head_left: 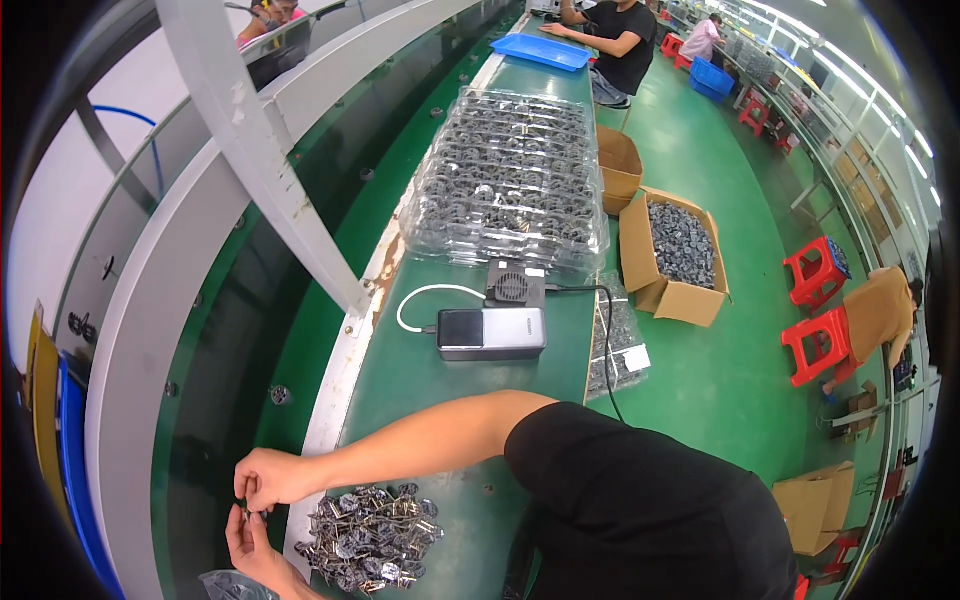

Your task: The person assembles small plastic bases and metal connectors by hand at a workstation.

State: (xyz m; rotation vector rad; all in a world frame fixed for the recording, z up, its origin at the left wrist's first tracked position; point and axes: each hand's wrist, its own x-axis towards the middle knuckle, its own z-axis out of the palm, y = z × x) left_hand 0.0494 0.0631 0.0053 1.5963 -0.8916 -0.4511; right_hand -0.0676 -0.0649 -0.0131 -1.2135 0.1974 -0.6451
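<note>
Packaging I can see from here:
- Stack of clear plastic blister trays [510, 180], upper centre, on the green bench.
- Open brown cardboard box [672, 258] of dark parts, right of centre on the floor.
- Smaller open brown carton [619, 168], just above it.
- Clear plastic bag with a white label [634, 357], at the bench edge, centre.
- Brown cartons [815, 508], lower right.
</note>
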